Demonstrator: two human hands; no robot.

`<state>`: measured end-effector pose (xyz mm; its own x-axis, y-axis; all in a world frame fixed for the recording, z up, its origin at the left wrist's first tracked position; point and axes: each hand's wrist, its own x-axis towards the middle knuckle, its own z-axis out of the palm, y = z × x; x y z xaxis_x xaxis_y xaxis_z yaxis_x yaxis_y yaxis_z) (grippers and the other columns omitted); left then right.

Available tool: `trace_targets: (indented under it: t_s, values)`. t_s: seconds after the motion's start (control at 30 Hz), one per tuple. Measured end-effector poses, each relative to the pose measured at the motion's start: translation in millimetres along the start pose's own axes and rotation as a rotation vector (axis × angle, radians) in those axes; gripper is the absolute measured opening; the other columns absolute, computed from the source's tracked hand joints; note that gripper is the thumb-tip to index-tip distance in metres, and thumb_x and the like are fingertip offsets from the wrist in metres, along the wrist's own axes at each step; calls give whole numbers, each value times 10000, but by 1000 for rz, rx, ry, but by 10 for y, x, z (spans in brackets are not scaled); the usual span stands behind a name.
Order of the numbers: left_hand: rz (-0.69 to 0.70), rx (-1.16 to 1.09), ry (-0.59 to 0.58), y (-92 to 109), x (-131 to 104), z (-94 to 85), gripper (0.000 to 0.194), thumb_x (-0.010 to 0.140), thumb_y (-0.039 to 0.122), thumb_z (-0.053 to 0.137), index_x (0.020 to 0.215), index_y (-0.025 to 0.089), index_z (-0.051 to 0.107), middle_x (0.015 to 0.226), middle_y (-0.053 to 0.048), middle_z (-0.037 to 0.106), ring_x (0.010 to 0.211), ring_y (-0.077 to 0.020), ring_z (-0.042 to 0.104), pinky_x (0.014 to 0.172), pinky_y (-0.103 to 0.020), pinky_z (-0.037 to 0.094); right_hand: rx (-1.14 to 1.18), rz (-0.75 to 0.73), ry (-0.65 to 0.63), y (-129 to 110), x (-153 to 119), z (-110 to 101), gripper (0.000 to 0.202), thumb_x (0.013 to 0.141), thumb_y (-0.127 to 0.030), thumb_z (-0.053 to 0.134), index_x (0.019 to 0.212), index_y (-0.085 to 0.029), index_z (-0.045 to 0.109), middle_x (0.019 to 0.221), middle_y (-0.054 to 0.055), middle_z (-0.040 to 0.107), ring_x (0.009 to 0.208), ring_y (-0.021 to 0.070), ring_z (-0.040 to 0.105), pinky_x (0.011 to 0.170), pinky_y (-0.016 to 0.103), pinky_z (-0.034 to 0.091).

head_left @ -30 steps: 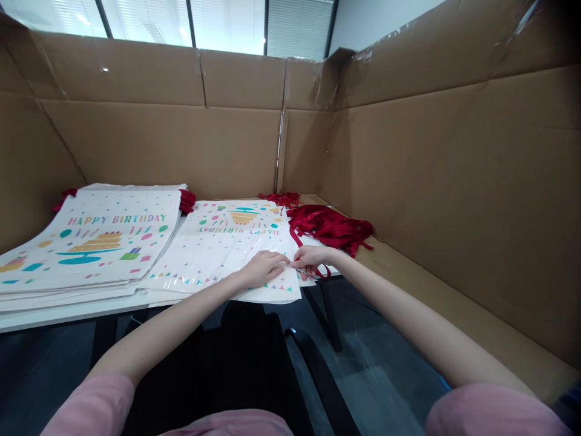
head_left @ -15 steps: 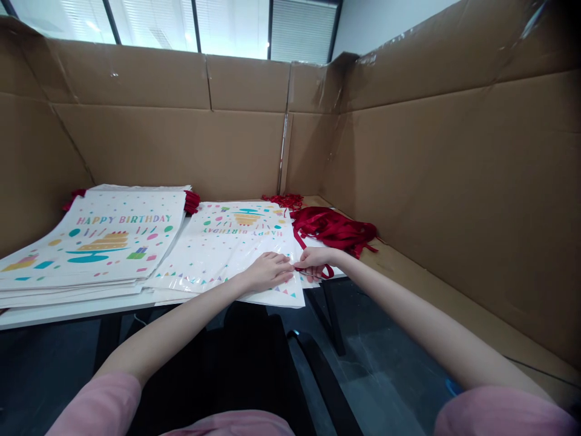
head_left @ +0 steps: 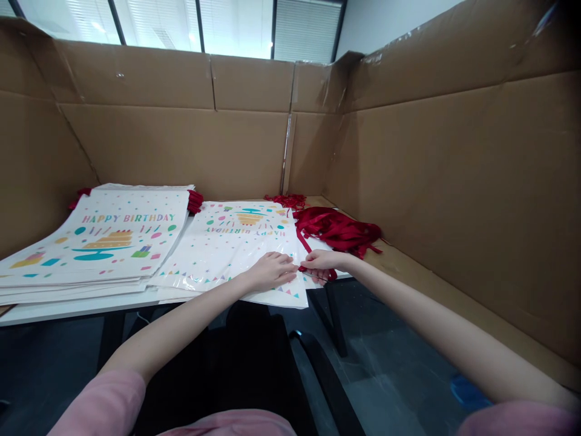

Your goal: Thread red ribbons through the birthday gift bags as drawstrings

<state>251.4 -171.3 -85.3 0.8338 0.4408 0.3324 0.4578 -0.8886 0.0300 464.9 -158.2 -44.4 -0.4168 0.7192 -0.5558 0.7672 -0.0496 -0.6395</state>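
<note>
My left hand [head_left: 271, 270] lies flat, fingers stretched out, near the right edge of a white plastic sheet or bag [head_left: 222, 248] printed with HAPPY BIRTHDAY, a cake and coloured triangles. The print faces upside down to me. Just past its fingertips, my right hand [head_left: 322, 261] is closed, pinching a red ribbon [head_left: 303, 240] at the sheet's edge. Part of that ribbon curls under the right palm. A thin, shiny metal tool [head_left: 318, 277] shows below the right fingers; its kind is hard to make out.
A stack of matching printed bags [head_left: 122, 236] with red ribbon bundles [head_left: 195, 201] at its sides stands left. A heap of red ribbons [head_left: 338, 229] lies behind my right hand, with red scraps [head_left: 288, 200] farther back. Cardboard walls [head_left: 181, 145] enclose the table [head_left: 82, 307].
The view has shifted slightly. Both hands keep nearly the same place at the sheet's edge, while the ribbon loop under the right hand has changed shape a little.
</note>
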Motion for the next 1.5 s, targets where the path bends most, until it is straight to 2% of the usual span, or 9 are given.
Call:
trace_targets:
  t_s: [0.1, 0.2, 0.43, 0.57, 0.7, 1.1, 1.27, 1.5]
  values:
    - [3, 10, 0, -3, -3, 8, 327, 959, 376, 323, 1129, 248, 572, 1186, -55, 561, 1078, -200, 512, 931, -336, 349, 82, -20, 35, 89, -16, 15, 442, 836, -560, 481, 724, -133, 497, 588, 49, 634, 442, 124, 590, 451, 218, 467]
    - [0, 1, 4, -12, -7, 20, 324, 958, 377, 329, 1135, 250, 569, 1195, -56, 558, 1095, -201, 504, 941, -339, 343, 149, -30, 53, 206, -21, 19, 428, 846, -534, 465, 681, -140, 481, 573, 50, 620, 443, 134, 594, 430, 219, 452]
    - [-10, -27, 6, -23, -10, 35, 319, 953, 381, 340, 1150, 263, 561, 1189, -53, 559, 1099, -196, 505, 946, -337, 345, 137, -91, 100, 380, -58, 41, 448, 760, -581, 554, 681, -141, 517, 614, 43, 628, 469, 115, 588, 389, 183, 383]
    - [-19, -51, 10, -27, -12, 38, 314, 951, 381, 345, 1144, 271, 567, 1182, -52, 560, 1093, -193, 509, 948, -338, 345, 103, -118, 120, 359, -117, 53, 490, 684, -619, 616, 701, -133, 555, 625, 38, 633, 486, 102, 577, 415, 180, 385]
    - [-20, -62, 12, -32, -13, 42, 310, 946, 387, 358, 1136, 266, 571, 1177, -51, 562, 1094, -195, 507, 945, -335, 346, 42, -96, 165, 301, -139, 68, 465, 648, -589, 662, 665, -139, 545, 555, 22, 608, 481, 113, 576, 411, 184, 383]
    - [-52, -119, -14, -25, 1, 24, 332, 932, 419, 374, 1168, 233, 515, 1144, -69, 567, 1095, -214, 508, 953, -354, 339, -52, -96, 206, 194, -57, 79, 365, 691, -470, 671, 626, -173, 470, 473, -1, 575, 429, 117, 545, 396, 200, 369]
    - [-57, -144, -2, -12, 0, 12, 355, 929, 431, 374, 1185, 216, 493, 1123, -73, 579, 1083, -221, 512, 943, -355, 339, -97, -138, 207, 156, -8, 70, 372, 708, -476, 657, 615, -172, 464, 479, 7, 580, 411, 101, 524, 383, 193, 352]
    - [-62, -138, -10, -16, 8, 19, 408, 927, 439, 368, 1245, 202, 463, 1202, -93, 552, 1125, -227, 495, 958, -359, 336, -116, -138, 199, 171, 36, 36, 414, 704, -547, 636, 649, -168, 479, 510, 12, 590, 448, 109, 551, 416, 191, 378]
